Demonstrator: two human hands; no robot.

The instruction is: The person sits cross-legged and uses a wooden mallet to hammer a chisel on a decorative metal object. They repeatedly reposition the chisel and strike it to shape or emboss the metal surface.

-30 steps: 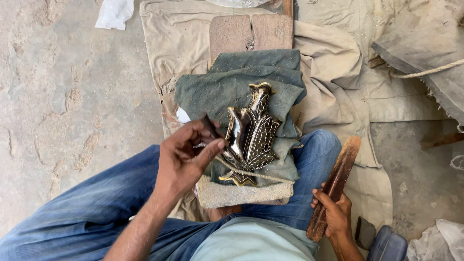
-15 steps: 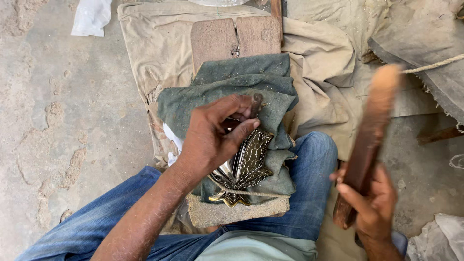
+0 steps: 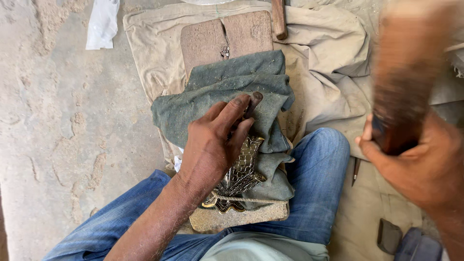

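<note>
A brass ornament with a scaly pattern [image 3: 243, 167] lies on a folded green cloth [image 3: 227, 89] over a block [image 3: 237, 220] between my knees. My left hand [image 3: 215, 147] lies on top of the ornament and covers most of it. Its fingers are closed on a short dark punch [image 3: 253, 100] that sticks out past the fingertips. At the right, close to the camera and blurred, my right hand [image 3: 420, 166] grips a brown wooden stick [image 3: 406, 77] and holds it raised.
A cracked wooden board [image 3: 227, 36] lies beyond the cloth on a beige sheet [image 3: 328, 72]. A wooden handle [image 3: 279, 19] rests at its top edge. A white scrap [image 3: 102, 24] lies on the dusty floor. A thin tool [image 3: 356, 170] and a dark block [image 3: 389, 235] lie by my right leg.
My right hand has lifted the wooden stick from beside my leg up toward the camera. My left hand has slid up over the ornament with the punch.
</note>
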